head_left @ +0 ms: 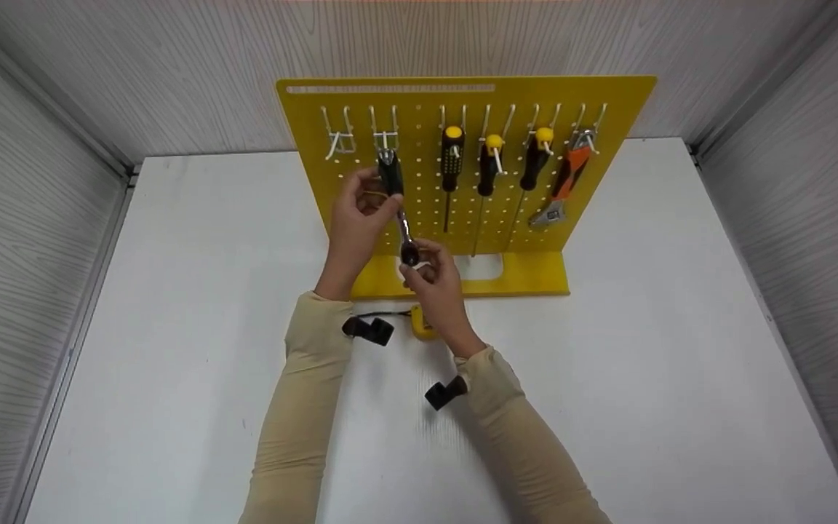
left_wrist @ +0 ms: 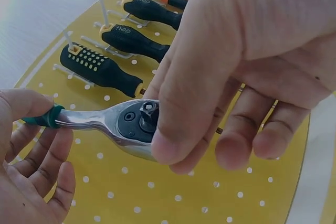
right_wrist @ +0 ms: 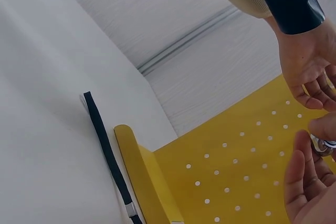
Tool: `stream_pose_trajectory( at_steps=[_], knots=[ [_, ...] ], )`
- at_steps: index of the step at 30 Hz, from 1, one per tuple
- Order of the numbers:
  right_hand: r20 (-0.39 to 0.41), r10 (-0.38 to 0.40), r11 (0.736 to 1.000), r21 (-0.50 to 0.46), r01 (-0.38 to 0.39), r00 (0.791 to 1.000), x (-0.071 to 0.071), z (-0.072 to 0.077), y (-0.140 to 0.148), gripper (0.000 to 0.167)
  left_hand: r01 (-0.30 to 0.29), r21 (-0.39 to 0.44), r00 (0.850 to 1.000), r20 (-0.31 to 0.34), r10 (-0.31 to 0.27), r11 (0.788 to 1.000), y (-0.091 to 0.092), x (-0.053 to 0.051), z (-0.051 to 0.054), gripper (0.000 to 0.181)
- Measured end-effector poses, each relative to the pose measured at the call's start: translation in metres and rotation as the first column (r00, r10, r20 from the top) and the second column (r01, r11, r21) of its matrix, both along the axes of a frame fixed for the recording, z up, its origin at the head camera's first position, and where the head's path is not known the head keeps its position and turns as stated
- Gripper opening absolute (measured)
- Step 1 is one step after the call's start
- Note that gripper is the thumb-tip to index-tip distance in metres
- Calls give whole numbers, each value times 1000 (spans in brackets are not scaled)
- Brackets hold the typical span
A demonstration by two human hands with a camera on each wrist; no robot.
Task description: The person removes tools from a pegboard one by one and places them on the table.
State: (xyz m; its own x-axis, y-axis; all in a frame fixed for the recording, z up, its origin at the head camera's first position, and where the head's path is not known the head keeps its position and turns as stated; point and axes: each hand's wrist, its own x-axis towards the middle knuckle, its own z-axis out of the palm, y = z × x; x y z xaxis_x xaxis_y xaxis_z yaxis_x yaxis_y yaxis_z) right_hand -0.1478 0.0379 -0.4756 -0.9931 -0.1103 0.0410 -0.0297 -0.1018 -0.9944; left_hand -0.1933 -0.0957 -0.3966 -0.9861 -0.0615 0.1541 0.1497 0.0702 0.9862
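A ratchet wrench [head_left: 391, 175] with a dark green handle and chrome head slants in front of the pegboard [head_left: 419, 167], handle end up beside a white hook [head_left: 385, 138]. My left hand [head_left: 350, 229] pinches the lower handle, near the metal neck. Below it, my right hand [head_left: 444, 295] pinches the head between thumb and fingers. In the left wrist view, the wrench [left_wrist: 86, 120] lies across both hands, its square drive showing beside my right thumb. The right wrist view catches only part of the chrome head [right_wrist: 324, 148] at its edge. Whether the handle touches the hook, I cannot tell.
Several screwdrivers, one of them [head_left: 452, 164] nearest the wrench, and an orange adjustable wrench [head_left: 572, 171] hang to the right. An unused hook [head_left: 340, 142] is at the far left. A yellow object [head_left: 423, 324] with a black strap [right_wrist: 107, 145] lies before the board's base [head_left: 543, 280].
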Motion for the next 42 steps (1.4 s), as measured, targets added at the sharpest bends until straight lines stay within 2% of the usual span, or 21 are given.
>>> stream_pose_trajectory(
  at_steps=[8, 16, 20, 25, 30, 36, 42],
  knots=[
    [-14, 11, 999, -39, -11, 1000, 6, 1, 3, 39, -12, -7, 1000, -10, 12, 1000, 1, 6, 2, 42],
    [-38, -4, 1000, -28, 2, 999, 9, 4, 4, 37, 6, -18, 1000, -15, -6, 1000, 3, 10, 9, 41],
    [-25, -2, 998, -55, 1, 1000, 12, 5, 6, 37, 12, -18, 1000, -27, -13, 1000, 4, 15, 10, 41],
    [-4, 11, 996, -86, -11, 1000, 17, 2, 10, 37, 15, -28, 999, -35, -16, 1000, 5, 20, 6, 41],
    [5, 9, 997, -76, -9, 1000, 21, -3, 14, 37, 10, -34, 1000, -26, -11, 999, 4, 25, 3, 42],
    [-10, -25, 997, -78, 24, 1000, 26, -8, 20, 38, 6, -42, 999, -41, -8, 999, 0, 33, -3, 40],
    [-20, -53, 994, -92, 51, 998, 30, -12, 26, 38, -10, -28, 999, -45, 9, 1000, -8, 42, -13, 37]
  ],
)
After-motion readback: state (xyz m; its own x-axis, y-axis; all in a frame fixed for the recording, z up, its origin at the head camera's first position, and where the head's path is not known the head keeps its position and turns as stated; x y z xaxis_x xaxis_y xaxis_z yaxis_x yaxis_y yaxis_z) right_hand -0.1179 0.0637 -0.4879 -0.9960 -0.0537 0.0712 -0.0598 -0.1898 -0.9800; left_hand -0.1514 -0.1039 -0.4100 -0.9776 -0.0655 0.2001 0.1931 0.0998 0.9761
